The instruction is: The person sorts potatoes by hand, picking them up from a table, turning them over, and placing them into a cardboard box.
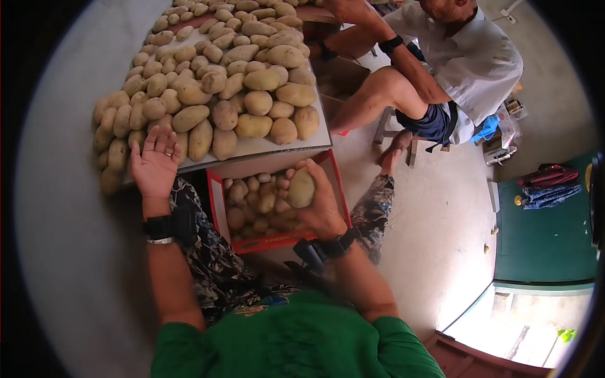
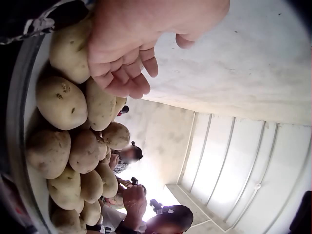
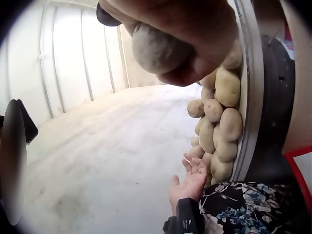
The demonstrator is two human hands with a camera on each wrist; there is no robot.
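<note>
My right hand [image 1: 324,205] grips a large pale potato [image 1: 302,188] over a red-rimmed box [image 1: 217,208]. In the right wrist view the same potato [image 3: 158,48] shows between thumb and fingers. Several smaller potatoes [image 1: 266,203] lie inside the box. My left hand [image 1: 155,165] is palm up with its fingers extended, beside the near left corner of the potato pile. Seen from the left wrist, its fingers [image 2: 131,80] are loosely bent and hold nothing, close by the potatoes [image 2: 61,103] at the table edge.
A white-topped table [image 1: 277,150] carries a large heap of potatoes [image 1: 195,91]. The box stands on the floor against its near edge, between my legs. To the right another person [image 1: 472,69] sits on a low stool [image 1: 384,129]. A green surface [image 1: 548,233] with clothes stands farther right.
</note>
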